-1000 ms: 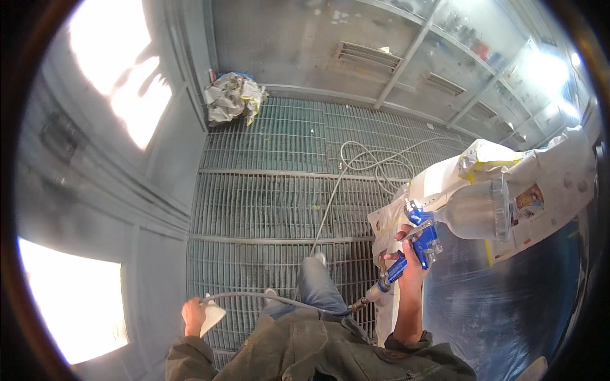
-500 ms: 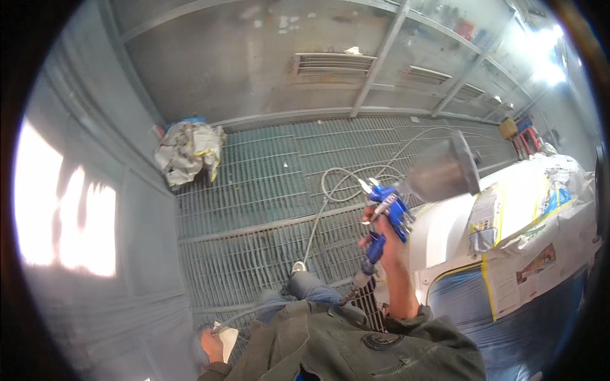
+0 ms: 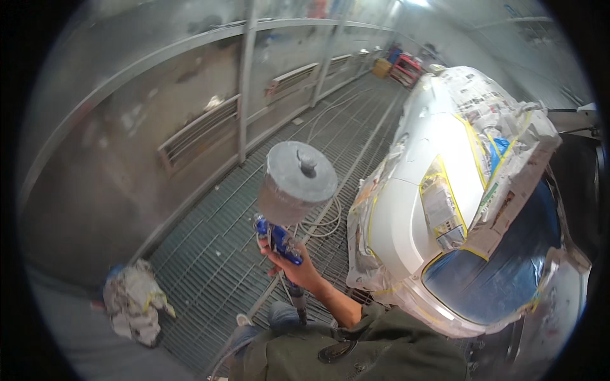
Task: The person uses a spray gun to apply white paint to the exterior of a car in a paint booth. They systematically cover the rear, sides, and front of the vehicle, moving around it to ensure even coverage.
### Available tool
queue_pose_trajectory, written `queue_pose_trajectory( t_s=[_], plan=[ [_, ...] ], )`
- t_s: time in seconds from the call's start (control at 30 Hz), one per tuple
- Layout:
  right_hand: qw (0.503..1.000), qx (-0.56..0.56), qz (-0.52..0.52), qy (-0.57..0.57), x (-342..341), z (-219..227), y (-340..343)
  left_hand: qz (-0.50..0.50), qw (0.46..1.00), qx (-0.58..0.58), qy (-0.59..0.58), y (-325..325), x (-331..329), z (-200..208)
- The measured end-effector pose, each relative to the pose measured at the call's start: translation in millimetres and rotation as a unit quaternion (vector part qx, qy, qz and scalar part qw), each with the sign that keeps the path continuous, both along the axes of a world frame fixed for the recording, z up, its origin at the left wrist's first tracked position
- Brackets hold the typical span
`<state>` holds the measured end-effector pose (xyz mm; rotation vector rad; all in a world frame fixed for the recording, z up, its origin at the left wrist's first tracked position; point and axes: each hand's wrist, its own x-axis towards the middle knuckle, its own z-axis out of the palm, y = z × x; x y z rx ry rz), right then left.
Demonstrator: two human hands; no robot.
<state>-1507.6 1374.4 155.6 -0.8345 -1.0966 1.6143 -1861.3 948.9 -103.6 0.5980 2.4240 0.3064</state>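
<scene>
The right hand [image 3: 297, 270] is wrapped around the grip of a blue metal spray gun [image 3: 278, 240], fingers curled tight against the handle with no gap showing between them; the thumb side faces the camera. The gun is held upright, well above the grey metal grating floor [image 3: 210, 254], and its round grey paint cup [image 3: 297, 183], dusted with dried overspray and closed by a flat lid with a small knob, sits on top of the blue body. A thin pale air hose [image 3: 324, 222] hangs from below the grip and lies in loose coils on the grating just behind the gun.

The left hand is out of the picture.

To the right of the spray gun, near but not touching it, stands a white car body [image 3: 432, 190] masked with newspaper and yellow tape, with blue film over the glass. To the left of the gun, well apart, a crumpled bundle of used masking paper [image 3: 133, 301] lies where the grating meets the grey booth wall [image 3: 127, 140]. That wall carries long louvred vents beyond the gun.
</scene>
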Motion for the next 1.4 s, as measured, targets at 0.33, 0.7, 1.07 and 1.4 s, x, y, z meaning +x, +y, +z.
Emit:
queue_pose_trajectory(
  t_s=[0.33,0.7,1.07,1.4],
  plan=[
    [0.975,-0.059,-0.197,-0.079,8,-9,107,-0.257,0.950,0.133,0.113,411,-131,-22],
    [0.935,-0.026,-0.354,-0.022,57,8,331,-0.381,0.818,0.427,0.054,899,49,182],
    [0.859,-0.016,-0.510,-0.037,136,-3,492,-0.510,0.642,0.522,-0.235,1147,297,265],
    [0.738,-0.026,-0.674,-0.025,214,8,666,-0.625,0.491,0.514,-0.324,1379,455,309]
  ],
)
